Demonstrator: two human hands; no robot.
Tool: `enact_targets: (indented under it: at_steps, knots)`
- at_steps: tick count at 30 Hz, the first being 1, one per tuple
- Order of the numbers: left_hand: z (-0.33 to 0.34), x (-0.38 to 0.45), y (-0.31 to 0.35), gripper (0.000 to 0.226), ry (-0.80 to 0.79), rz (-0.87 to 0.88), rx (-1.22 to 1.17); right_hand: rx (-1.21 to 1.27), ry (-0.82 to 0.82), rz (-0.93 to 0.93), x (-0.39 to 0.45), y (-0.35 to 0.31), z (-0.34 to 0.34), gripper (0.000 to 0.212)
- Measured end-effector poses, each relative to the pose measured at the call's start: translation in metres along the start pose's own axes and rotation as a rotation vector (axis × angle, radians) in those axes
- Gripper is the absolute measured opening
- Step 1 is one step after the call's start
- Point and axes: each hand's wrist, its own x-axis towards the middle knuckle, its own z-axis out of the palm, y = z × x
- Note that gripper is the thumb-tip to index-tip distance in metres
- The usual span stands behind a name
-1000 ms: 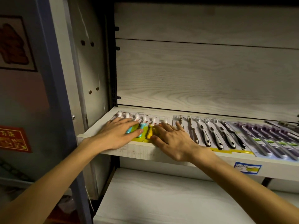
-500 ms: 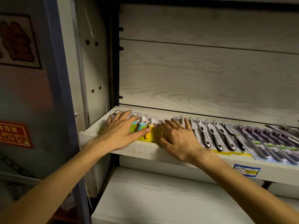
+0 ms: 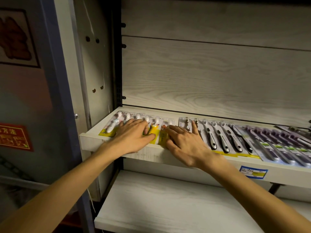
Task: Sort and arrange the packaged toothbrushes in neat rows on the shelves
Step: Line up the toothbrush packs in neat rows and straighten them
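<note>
On the upper shelf lies a row of packaged toothbrushes. At its left end are yellow-carded children's packs. My left hand lies flat on them, fingers straight and spread. My right hand presses flat on the last yellow pack and on the edge of the black-and-white handled packs beside it. Purple packs continue the row to the right. Both hands hide the middle of the yellow packs.
A bare wooden lower shelf juts out beneath my forearms. A blue price label sticks to the upper shelf's front edge. A grey upright post and a wall with a red sign stand at the left.
Both hands slid a little to the right along the yellow packs. The leftmost yellow pack, covered before by my left hand, now shows.
</note>
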Motion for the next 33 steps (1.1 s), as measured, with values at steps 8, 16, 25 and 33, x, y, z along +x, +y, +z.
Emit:
enact_targets:
  at_steps: [8,16,25,33]
  knots:
    - [-0.005,-0.002,0.004,0.03,-0.01,-0.001,-0.024,-0.012,-0.074,0.006,-0.001,-0.002,-0.003,0.076]
    - [-0.004,-0.004,0.003,0.032,0.05,0.011,-0.009,0.057,-0.183,0.003,0.009,-0.009,-0.008,0.068]
    - [-0.017,-0.019,-0.037,0.07,0.06,0.03,0.041,-0.034,-0.053,-0.067,0.007,-0.019,-0.007,0.063]
    - [-0.023,-0.018,-0.052,0.098,-0.175,0.013,0.131,0.107,-0.101,0.059,0.03,-0.055,-0.002,0.069]
